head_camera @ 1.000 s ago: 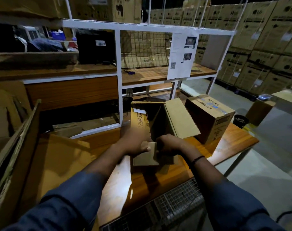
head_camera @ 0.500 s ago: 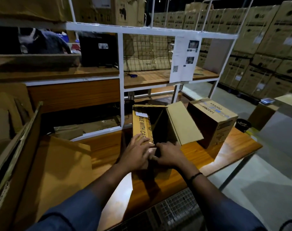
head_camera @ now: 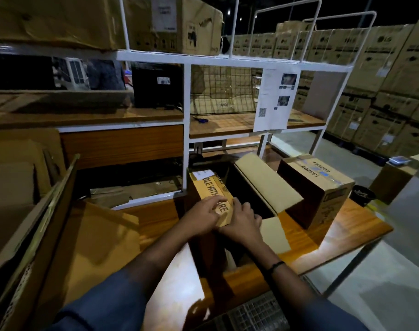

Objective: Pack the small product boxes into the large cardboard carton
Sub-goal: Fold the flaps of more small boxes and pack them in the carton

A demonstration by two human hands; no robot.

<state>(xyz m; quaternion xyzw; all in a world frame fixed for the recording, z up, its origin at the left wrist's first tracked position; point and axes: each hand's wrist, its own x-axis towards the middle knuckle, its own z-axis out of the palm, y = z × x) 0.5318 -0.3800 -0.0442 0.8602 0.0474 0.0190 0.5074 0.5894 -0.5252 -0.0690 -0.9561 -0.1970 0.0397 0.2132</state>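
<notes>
The large cardboard carton (head_camera: 249,194) stands open on the wooden table (head_camera: 342,232), and its inside is too dark to see into. Its left flap (head_camera: 209,187), printed with black letters, leans over the opening. My left hand (head_camera: 205,212) lies across this flap's near end with the fingers fairly straight. Beside it, my right hand (head_camera: 242,220) rests flat against the flap's near corner. The right flap (head_camera: 268,185) stands up, tilted outward. The near flap (head_camera: 274,234) hangs out over the table. No small product box is in sight.
A taped brown box (head_camera: 323,189) with a number label stands just right of the carton. Flattened cardboard sheets (head_camera: 84,235) lean at the left. Behind stands a white shelf rack (head_camera: 185,130) with a black device and hanging papers. Stacked cartons (head_camera: 383,91) fill the right background.
Both hands have left the near flap and moved up onto the printed left flap, which now leans inward. The near flap has dropped outward onto the table.
</notes>
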